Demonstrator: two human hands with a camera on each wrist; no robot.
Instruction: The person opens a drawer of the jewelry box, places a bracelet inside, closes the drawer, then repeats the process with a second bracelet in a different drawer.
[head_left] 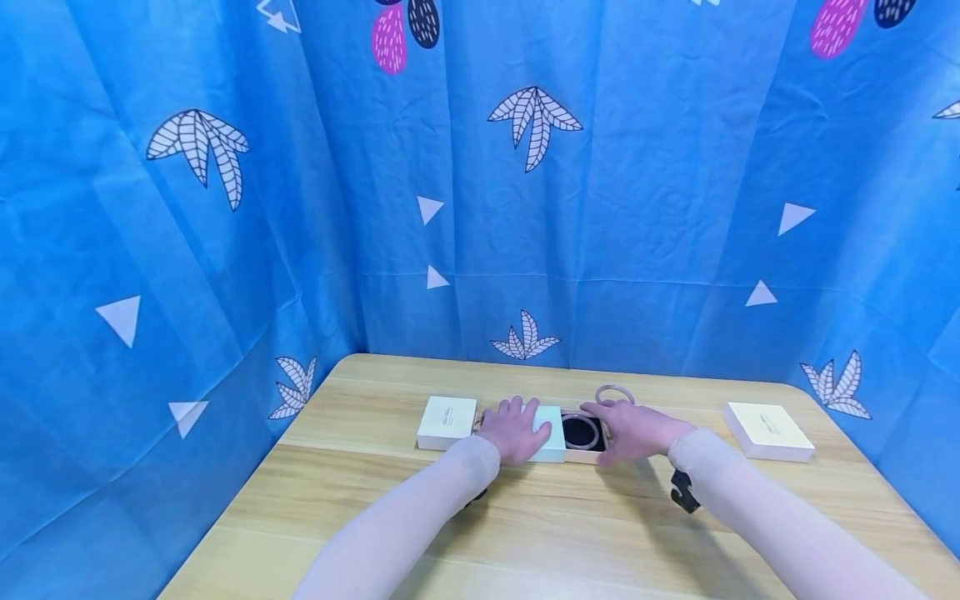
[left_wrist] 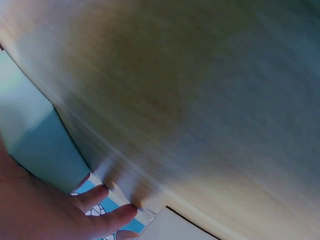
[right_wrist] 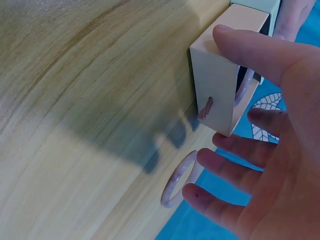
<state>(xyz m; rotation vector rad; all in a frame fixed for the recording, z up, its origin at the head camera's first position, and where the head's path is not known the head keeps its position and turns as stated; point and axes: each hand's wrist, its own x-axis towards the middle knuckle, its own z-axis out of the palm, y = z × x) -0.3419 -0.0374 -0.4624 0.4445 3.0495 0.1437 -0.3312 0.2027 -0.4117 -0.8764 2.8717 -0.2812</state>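
From where I stand it's a curtained-off nook, prob. a set-up recording corner w/ a table; home or studio, can't tell. Blue curtain w/ wht leaf & triangle prints hangs beyond the fingers, wrapping round L & R of them. Lt wood-grain tabletop lies under the fingers, far edge near the cloth. Blk wrist gear sits back from the fingers.

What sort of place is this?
Perhaps a curtained-off spot indoors for doing tabletop things: a patterned blue curtain hangs round a wooden table, with a pale-green box on it.
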